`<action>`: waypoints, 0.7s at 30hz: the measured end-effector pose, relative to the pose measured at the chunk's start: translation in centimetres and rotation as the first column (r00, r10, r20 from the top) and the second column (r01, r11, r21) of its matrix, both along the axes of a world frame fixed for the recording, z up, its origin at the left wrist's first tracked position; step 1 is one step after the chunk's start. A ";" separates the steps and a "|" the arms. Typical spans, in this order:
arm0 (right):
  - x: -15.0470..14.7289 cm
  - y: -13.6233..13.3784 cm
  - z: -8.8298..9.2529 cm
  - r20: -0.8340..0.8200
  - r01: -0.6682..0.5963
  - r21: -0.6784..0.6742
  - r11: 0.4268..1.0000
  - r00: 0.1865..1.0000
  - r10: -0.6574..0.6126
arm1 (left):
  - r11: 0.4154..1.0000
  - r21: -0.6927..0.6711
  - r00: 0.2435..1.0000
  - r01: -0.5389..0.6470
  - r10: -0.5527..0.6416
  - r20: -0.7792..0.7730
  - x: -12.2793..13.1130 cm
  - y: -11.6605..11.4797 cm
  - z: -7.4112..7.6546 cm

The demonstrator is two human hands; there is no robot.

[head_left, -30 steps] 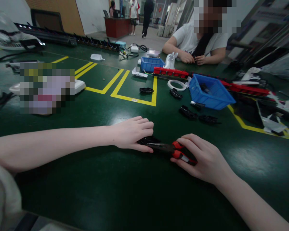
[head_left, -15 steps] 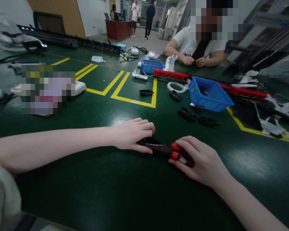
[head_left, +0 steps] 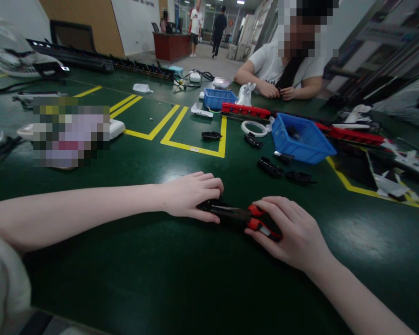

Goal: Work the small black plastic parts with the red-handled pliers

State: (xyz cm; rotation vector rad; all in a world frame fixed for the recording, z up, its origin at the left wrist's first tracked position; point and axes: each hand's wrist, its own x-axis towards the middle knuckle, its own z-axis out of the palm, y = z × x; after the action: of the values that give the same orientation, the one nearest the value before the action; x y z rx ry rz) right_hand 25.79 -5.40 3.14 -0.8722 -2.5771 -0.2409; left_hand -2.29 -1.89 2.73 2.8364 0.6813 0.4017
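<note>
My right hand [head_left: 288, 228] is closed round the red and black handles of needle-nose pliers [head_left: 260, 222]. The jaws point left and reach onto a small black plastic part [head_left: 207, 205], which my left hand [head_left: 199, 197] pinches between thumb and fingers just above the green tabletop. My fingers hide much of that part, and whether the jaws grip it I cannot tell. Beyond my hands lie similar black parts [head_left: 270, 166], one of them [head_left: 211, 136] inside a yellow-taped outline.
A blue bin [head_left: 305, 144] with black pieces stands at the right, beside a white tape roll [head_left: 254, 129]. Farther back are a smaller blue bin [head_left: 219, 99] and red strips [head_left: 246, 110]. A blurred phone-like object [head_left: 77, 135] lies left. Across the table sits a co-worker [head_left: 282, 70].
The pliers' jaws have turned slightly against the black part. Both hands stay nearly in place, and the view has shifted a little.
</note>
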 end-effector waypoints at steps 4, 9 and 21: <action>0.1 0.1 -0.1 -0.002 -0.022 0.029 0.999 1.000 0.022 | 1.000 0.004 1.000 -0.002 0.002 -0.004 0.0 0.0 0.0; -0.1 0.2 -0.3 0.016 -0.042 0.087 0.995 0.999 0.041 | 1.000 -0.005 1.000 0.002 -0.002 -0.004 0.0 0.1 0.0; -0.3 0.0 0.0 0.069 -0.018 0.170 0.985 0.998 0.007 | 1.000 -0.007 1.000 -0.002 0.002 -0.005 0.0 0.1 0.0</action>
State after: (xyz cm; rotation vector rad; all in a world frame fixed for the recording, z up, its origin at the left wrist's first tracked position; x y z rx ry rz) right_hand 25.48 -5.43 3.14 -0.7975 -2.5775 -0.4881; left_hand -2.28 -1.77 2.68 2.8313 0.6846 0.3912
